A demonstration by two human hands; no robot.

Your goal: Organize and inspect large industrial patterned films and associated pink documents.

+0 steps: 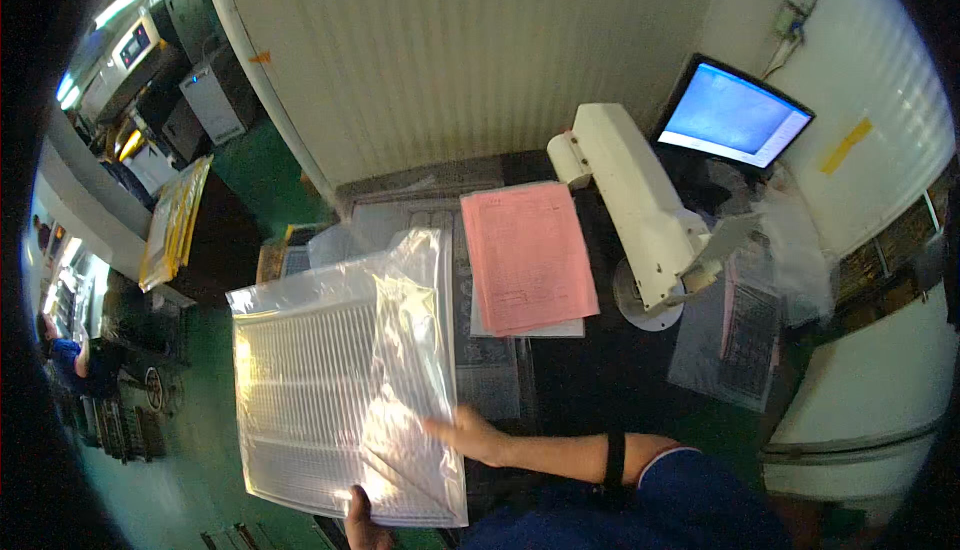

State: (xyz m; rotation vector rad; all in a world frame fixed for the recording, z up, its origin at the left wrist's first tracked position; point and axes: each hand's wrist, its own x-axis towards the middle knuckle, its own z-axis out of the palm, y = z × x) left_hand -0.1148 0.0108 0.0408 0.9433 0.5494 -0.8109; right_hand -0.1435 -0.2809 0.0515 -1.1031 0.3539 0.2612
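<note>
A large, glossy clear plastic sleeve [335, 285] stands tilted in front of me at left of centre, with a sheet of fine parallel lines [300, 380] showing inside. My left hand [366, 522] grips its bottom edge; the thumb lies on the near face and the other fingers are hidden behind. At the sleeve's right edge is my right hand [472, 436], its fingers closed over the border. Bright glare covers the sleeve's middle and lower right.
Pink printed papers [530, 260] lie on the dark table [630, 380] beyond my right hand. Beside them stands a white arm-shaped device [640, 205] on a round base, with a lit monitor [738, 115] behind. Further plastic-covered sheets [730, 335] are at right. Another person [70, 355] is far left.
</note>
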